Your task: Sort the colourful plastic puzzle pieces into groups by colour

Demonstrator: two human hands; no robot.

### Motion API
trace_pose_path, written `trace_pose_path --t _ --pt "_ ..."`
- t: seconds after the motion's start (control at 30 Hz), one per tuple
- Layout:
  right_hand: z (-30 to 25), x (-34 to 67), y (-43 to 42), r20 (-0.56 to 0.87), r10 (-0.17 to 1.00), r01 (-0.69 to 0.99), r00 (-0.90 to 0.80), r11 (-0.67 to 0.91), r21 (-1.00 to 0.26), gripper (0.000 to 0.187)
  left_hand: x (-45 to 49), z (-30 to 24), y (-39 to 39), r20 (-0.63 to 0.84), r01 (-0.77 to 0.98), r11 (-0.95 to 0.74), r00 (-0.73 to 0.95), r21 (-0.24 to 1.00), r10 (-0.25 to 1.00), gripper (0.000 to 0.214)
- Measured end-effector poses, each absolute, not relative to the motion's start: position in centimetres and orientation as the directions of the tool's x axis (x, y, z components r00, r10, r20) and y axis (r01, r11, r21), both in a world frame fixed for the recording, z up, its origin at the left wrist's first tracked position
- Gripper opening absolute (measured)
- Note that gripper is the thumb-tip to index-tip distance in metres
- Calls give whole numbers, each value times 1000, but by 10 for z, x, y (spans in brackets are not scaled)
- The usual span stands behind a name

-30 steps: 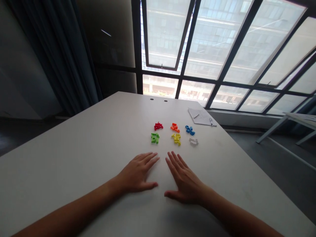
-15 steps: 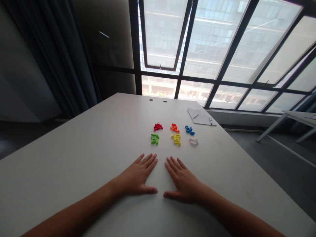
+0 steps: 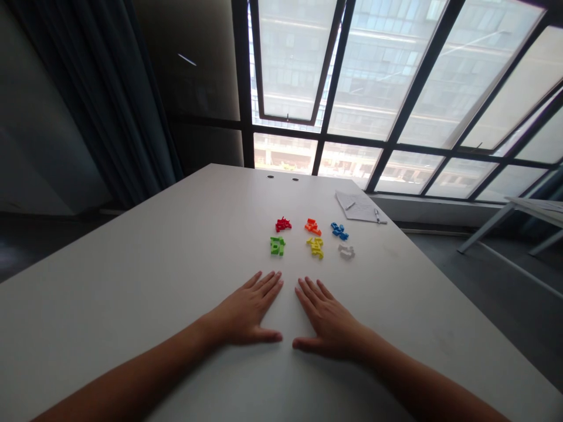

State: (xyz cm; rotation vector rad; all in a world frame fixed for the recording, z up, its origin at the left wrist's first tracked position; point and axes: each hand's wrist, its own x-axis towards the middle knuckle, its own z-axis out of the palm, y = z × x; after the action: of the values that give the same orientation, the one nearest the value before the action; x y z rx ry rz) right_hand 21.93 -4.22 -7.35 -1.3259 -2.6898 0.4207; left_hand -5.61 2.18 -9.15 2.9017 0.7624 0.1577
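My left hand [image 3: 246, 309] lies flat on the white table [image 3: 145, 264], fingers stretched forward and thumb out, holding nothing. Opposite it, my right hand [image 3: 329, 319] rests flat in the same way, also bare. Beyond the fingertips lie small plastic pieces in two rows of coloured clusters. Nearest are a green cluster [image 3: 277, 245], a yellow cluster [image 3: 315, 247] and a white cluster [image 3: 346, 251]. Behind them sit a red cluster [image 3: 283, 224], an orange cluster [image 3: 312, 226] and a blue cluster [image 3: 339, 231]. Neither hand touches any piece; their exact kind is too small to tell.
Paper sheets [image 3: 359, 206] lie near the table's right edge, with a pen [image 3: 377, 215] on them and a smaller pen-like item [image 3: 350, 206]. Two dark round holes are at the far end. Windows, a dark curtain [image 3: 101, 105] and another table [image 3: 534, 208] stand around.
Both hands stay flat in place on the table. The whole view has shifted very slightly; the coloured pieces have not moved.
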Motion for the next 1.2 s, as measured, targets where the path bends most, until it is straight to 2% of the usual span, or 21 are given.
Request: trace_pose_path --t 0.27,0.83,0.93,1.03,1.1,1.2 --pt "-67 218 -40 -125 790 785 -601 553 -279 110 -55 -91 23 43 500 -853 859 154 511 107" --pt "-75 223 -38 -16 779 744 -627 592 -310 103 -57 -95 27 50 496 -855 860 153 508 103" --pt "-78 223 -38 106 789 727 -605 602 -329 86 -56 -94 26 68 500 -853 855 150 514 103" --pt "-81 222 -36 349 777 678 -524 628 -381 55 -53 -89 24 145 489 -861 850 142 507 98" --pt "-83 221 -33 495 744 631 -449 656 -414 42 -50 -83 23 230 480 -865 834 144 501 79" --pt "-85 221 -29 601 723 589 -341 662 -463 38 -49 -76 22 349 496 -852 779 165 521 40"
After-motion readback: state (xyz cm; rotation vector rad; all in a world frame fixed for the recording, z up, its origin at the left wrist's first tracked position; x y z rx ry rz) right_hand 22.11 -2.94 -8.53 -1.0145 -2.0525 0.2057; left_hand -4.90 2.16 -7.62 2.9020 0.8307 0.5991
